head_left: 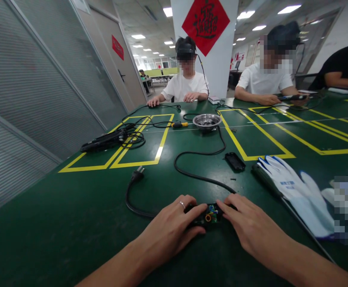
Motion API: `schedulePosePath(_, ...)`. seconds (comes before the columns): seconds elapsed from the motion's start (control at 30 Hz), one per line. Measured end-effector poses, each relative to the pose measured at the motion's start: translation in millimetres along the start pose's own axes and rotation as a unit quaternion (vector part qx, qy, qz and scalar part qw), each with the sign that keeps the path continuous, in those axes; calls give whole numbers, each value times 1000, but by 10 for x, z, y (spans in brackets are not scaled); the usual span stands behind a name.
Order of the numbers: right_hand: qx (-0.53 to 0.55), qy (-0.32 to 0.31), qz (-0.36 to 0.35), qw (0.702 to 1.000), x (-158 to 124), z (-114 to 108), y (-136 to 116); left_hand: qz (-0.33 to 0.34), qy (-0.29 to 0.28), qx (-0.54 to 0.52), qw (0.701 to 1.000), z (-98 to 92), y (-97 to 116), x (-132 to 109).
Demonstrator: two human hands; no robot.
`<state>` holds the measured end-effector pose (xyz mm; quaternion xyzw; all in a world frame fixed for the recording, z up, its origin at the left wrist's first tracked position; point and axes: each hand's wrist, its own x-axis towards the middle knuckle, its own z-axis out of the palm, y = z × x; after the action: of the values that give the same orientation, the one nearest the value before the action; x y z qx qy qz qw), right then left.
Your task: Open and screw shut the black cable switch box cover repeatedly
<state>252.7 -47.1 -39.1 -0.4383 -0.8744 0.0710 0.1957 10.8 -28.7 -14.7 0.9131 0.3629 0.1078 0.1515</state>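
Note:
An opened black power adapter lies low in the middle of the table, its green circuit board and copper coil showing. My left hand grips its left end, thumb on the near side and fingers over the top. At the right end, my right hand pinches the adapter or the cable coming out of it; the fingertips partly hide which. One black cable runs from there to the far side. Another leaves on the left and ends in a two-pin plug. The loose black cover half lies beyond my right hand.
White work gloves lie at right beside a long-shafted screwdriver. Farther off are a metal bowl with small parts, a yellow-and-black tool and a black cable bundle. People sit across the table.

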Motion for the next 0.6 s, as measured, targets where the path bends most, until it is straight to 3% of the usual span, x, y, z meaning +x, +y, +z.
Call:
schedulePosePath(0.17,78,-1,34,996,20,-22,40,4,-13,8,1000,-56,14,10)
schedulePosePath(0.43,50,-15,12,999,56,-67,10,24,17,28,999,39,6,21)
schedulePosePath(0.6,31,53,50,997,101,-273,136,78,-32,33,996,49,83,42)
